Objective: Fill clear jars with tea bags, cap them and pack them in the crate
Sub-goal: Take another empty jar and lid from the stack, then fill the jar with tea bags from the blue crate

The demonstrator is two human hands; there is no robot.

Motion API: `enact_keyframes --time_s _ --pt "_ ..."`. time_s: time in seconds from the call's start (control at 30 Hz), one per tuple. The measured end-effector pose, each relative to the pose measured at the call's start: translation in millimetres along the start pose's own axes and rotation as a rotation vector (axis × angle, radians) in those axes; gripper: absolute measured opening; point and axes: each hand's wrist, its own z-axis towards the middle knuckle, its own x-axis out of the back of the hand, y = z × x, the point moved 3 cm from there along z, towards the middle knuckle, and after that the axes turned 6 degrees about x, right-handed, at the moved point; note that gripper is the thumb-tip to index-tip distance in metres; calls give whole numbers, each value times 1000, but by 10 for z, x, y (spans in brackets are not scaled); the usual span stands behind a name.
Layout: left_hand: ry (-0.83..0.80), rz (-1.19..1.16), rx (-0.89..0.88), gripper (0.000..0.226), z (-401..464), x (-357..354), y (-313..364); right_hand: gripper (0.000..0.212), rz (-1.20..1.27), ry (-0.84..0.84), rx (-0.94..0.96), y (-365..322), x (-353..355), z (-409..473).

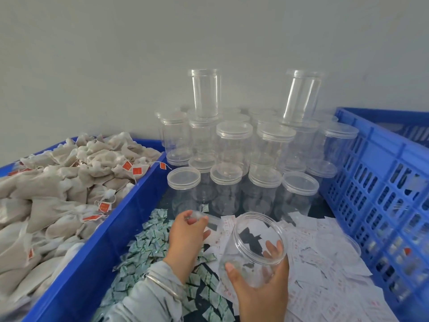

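My right hand [260,287] grips an open clear jar [253,247], tilted with its empty mouth toward me. My left hand [188,235] holds that jar's clear lid [199,217] by the rim, just left of the jar. Cloth tea bags [58,194] with red tags fill the solid blue bin [130,205] on the left. A stack of capped empty jars [234,159] stands against the wall ahead. The slatted blue crate [376,182] sits on the right.
Small green-printed sachets [144,247] lie heaped under my left forearm. White paper slips with red print [320,252] cover the surface on the right. A grey wall closes off the back. Two uncapped jars [205,91] stand atop the stack.
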Motion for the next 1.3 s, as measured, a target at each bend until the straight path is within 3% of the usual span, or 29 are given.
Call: enact_keyframes --time_s 0.07,0.17,0.3,0.4,0.47,0.53,0.8,0.93,1.07,1.2,1.3 --pt "-26 59 18 42 47 4 -14 73 -14 33 -69 -1 -6 21" --pt "-68 233 2 23 44 -14 -53 92 -52 37 -128 65 11 -22" --pt "-100 354 21 54 38 24 -29 91 -31 -12 -111 37 -39 -89" --pt "-114 365 25 43 -33 124 86 93 -42 -88 -119 -1 -88 -124" --pt "-125 385 -9 39 -127 190 199 94 -74 -52 -102 -123 -171 -137" --pt "-115 428 -61 41 -253 267 353 90 -66 -20 -67 -250 -189 -155" --pt "-127 430 -489 21 -1021 927 1261 92 57 -314 -76 -384 -126 -133" --pt "91 524 -590 19 -696 1294 1665 94 116 -367 7 -439 -345 -184" --pt "314 686 -541 22 -20 1628 1739 96 88 -519 -53 -410 -694 -283" --pt "262 803 -462 25 381 1693 1330 84 141 -583 -178 -272 -1063 -350" --pt "170 1221 -511 46 545 1621 1053 80 206 -604 -252 -115 -1204 -376"
